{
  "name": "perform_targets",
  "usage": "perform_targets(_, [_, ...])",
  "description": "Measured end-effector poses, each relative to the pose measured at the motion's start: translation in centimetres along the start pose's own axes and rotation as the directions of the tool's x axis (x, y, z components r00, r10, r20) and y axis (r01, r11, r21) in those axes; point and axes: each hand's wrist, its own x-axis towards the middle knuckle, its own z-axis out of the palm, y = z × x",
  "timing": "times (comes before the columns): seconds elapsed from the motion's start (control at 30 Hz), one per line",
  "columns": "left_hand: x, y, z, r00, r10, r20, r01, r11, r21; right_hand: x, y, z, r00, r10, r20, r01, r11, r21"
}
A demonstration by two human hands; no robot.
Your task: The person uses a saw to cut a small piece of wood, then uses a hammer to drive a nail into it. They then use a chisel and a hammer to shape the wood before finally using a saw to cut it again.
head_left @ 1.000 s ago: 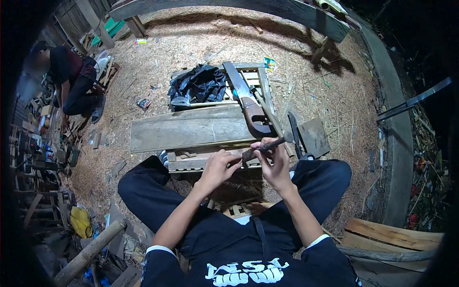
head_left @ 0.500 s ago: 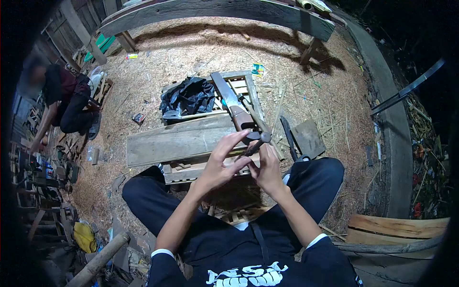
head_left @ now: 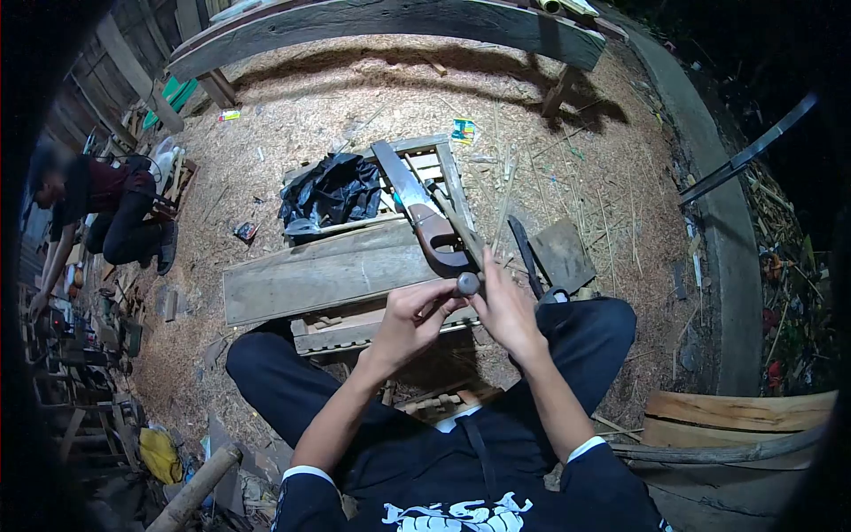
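Note:
A hammer [head_left: 468,284] is between my two hands above my lap, its round striking face turned up toward me. My left hand [head_left: 409,321] is closed around it from the left, fingertips near the head. My right hand [head_left: 510,315] presses against the hammer from the right, thumb bent in and fingers pointing forward. Most of the handle is hidden by the hands. Just beyond them a handsaw [head_left: 417,199] with a brown handle lies across a wide wooden board [head_left: 328,273] and a low slatted frame [head_left: 450,173].
A black plastic bag [head_left: 332,195] rests on the frame's left side. A dark long blade-like tool [head_left: 525,257] and a square board [head_left: 563,255] lie by my right knee. A crouching person [head_left: 111,199] works at far left. A wooden bench [head_left: 390,40] spans the back.
The hammer has turned, so its striking face now points up toward me instead of its head showing side-on. Both hands have shifted around it. The crouching person has leaned further to the left.

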Motion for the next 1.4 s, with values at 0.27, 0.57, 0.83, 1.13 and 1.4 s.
perform_targets(0.27, [-0.3, -0.5, 0.2, 0.990, -0.135, -0.036, 0.127, 0.977, -0.172, 0.1, 1.1, 0.8, 0.943, -0.001, -0.333, 0.137, 0.913, 0.384])
perform_targets(0.57, [-0.8, -1.2, 0.2, 0.996, -0.081, 0.035, 0.085, 0.986, -0.146, -3.1, -4.0, -7.2, 0.977, 0.057, -0.203, 0.111, 0.679, 0.726])
perform_targets(0.83, [-0.4, -0.5, 0.4, 0.999, -0.051, 0.003, 0.051, 0.993, -0.104, -6.8, -3.7, -7.3, 0.993, 0.091, -0.069, -0.004, 0.634, 0.773])
perform_targets(1.13, [-0.8, -1.2, 0.8, 1.000, 0.029, -0.006, -0.029, 0.991, -0.133, -8.9, -4.9, -8.5, 0.989, 0.101, -0.111, 0.032, 0.585, 0.810])
perform_targets(1.4, [-0.6, -1.2, 0.5, 0.999, -0.037, -0.031, 0.033, 0.991, -0.132, -8.4, -6.6, -11.5, 0.980, -0.064, -0.190, 0.136, 0.909, 0.393])
